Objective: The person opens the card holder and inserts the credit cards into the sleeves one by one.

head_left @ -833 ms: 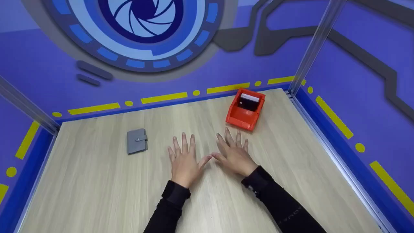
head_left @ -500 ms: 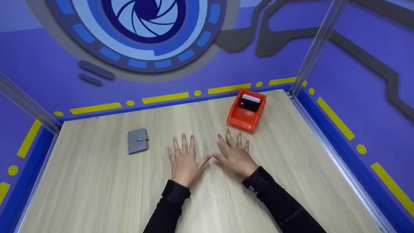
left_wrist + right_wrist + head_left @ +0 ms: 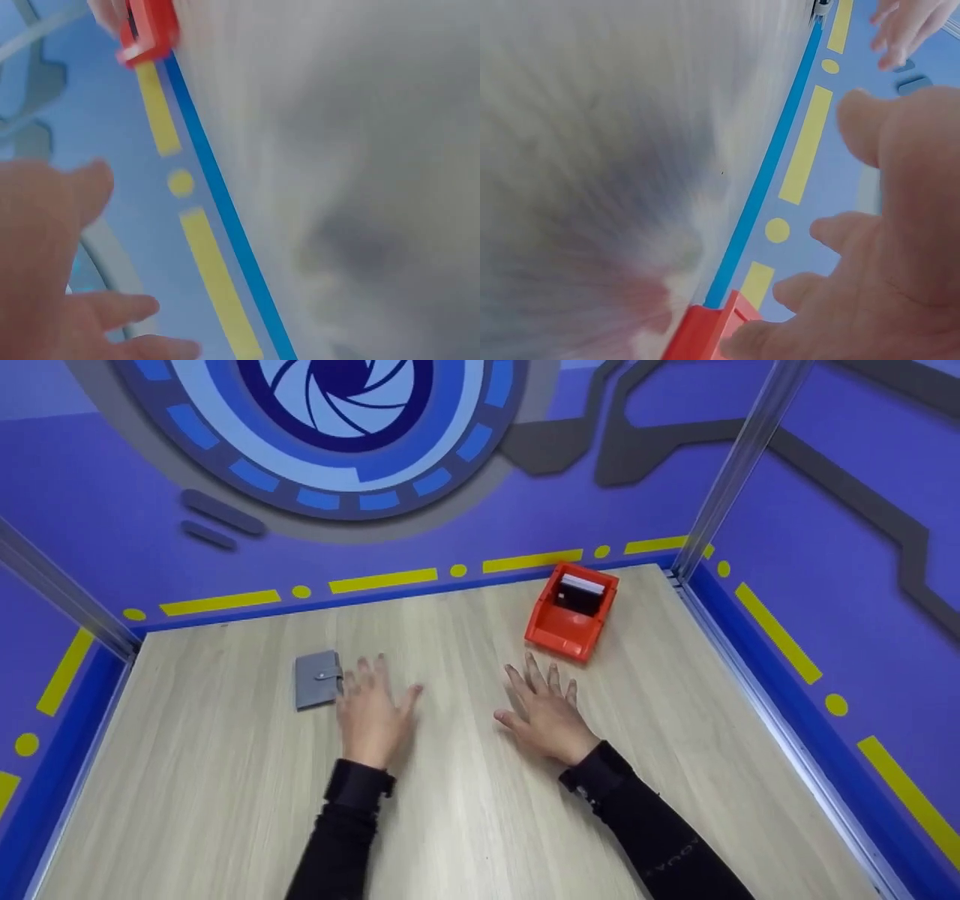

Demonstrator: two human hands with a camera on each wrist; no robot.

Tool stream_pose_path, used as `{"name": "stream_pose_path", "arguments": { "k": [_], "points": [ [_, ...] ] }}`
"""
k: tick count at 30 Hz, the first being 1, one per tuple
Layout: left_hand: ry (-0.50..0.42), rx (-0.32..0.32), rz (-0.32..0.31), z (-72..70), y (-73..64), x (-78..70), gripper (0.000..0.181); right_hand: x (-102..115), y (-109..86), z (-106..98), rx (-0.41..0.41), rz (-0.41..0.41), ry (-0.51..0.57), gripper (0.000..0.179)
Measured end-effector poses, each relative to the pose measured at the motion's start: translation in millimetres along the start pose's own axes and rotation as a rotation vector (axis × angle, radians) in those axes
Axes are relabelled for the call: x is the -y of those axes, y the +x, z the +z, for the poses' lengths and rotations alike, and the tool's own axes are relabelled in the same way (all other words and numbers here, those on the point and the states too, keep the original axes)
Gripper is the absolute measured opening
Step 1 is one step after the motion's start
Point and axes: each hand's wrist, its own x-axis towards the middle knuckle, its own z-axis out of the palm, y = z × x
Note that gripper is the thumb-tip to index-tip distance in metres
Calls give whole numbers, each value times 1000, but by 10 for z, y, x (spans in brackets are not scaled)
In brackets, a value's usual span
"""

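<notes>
Two hands show, a left hand [image 3: 373,721] and a right hand [image 3: 553,726], each in a black sleeve [image 3: 334,832]. One wallet [image 3: 311,684] and one bin [image 3: 559,626] are on the pale wooden bench [image 3: 465,825]. Blue-purple walls stand at its back [image 3: 420,555], left and right, with yellow dashes and dots along the foot.

The bin is red and stands near the back right corner, close to the back wall, its low front turned toward the person. In its back end is a black item [image 3: 577,598] with white edges [image 3: 581,583] above it; how many pieces these make cannot be told. In front of them the red bottom of the bin shows.

The wallet is grey and lies flat and closed on the left part of the bench, a snapped strap [image 3: 328,675] over its right edge. It lies just left of the left hand's fingers [image 3: 365,673]; the little finger meets its right edge in the head view, but whether they touch cannot be told. Those fingers are spread, the thumb out to the right, gripping nothing. The right hand's fingers are likewise spread and grip nothing, their tips near the bin's front edge, well apart from the wallet.
</notes>
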Motion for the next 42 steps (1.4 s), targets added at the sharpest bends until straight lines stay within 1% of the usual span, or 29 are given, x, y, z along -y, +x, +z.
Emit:
{"name": "stream_pose_path", "arguments": {
  "k": [3,6,7,9,11,14,17,19,22,25,27,30,33,35,37,40,42],
  "points": [
    [23,-77,-62,-182,127,270,79,8,-6,-11,-37,12,38,83],
    [59,-184,-121,-345,243,547,64,11,-11,-27,-102,23,61,80],
    [67,-210,-144,-389,276,634,61,11,-13,-32,-129,22,72,77],
    [69,-226,-191,-458,328,787,58,7,-16,-38,-186,13,98,70],
    [52,-195,-231,-497,366,914,59,2,-18,-41,-238,-5,122,60],
    [11,-99,-265,-489,391,1065,56,-12,-19,-36,-279,-28,170,44],
    [1,-33,-267,-424,397,1180,50,-25,-20,-18,-264,-36,207,37],
    [0,-20,-269,-379,406,1235,47,-29,-20,-8,-242,-35,225,34],
    [-10,-10,-293,-349,439,1281,43,-23,-25,-4,-218,-39,237,31],
    [-48,20,-316,-358,497,1275,39,-12,-21,-25,-212,-43,249,29],
    [-87,65,-328,-372,549,1241,38,-8,-14,-51,-219,-42,256,29],
    [-138,117,-331,-384,615,1138,41,-6,-11,-99,-224,-25,271,30],
    [-172,155,-326,-380,608,1036,48,5,-15,-119,-222,-23,288,29],
    [-194,166,-317,-364,588,936,53,12,-19,-134,-221,-27,295,29],
    [-217,176,-306,-333,564,799,56,13,-18,-147,-223,-36,297,27],
    [-257,209,-283,-239,513,544,58,8,-26,-156,-219,-37,297,26],
    [-266,236,-259,-165,455,364,58,4,-36,-151,-215,-31,302,26]
  ]
}}
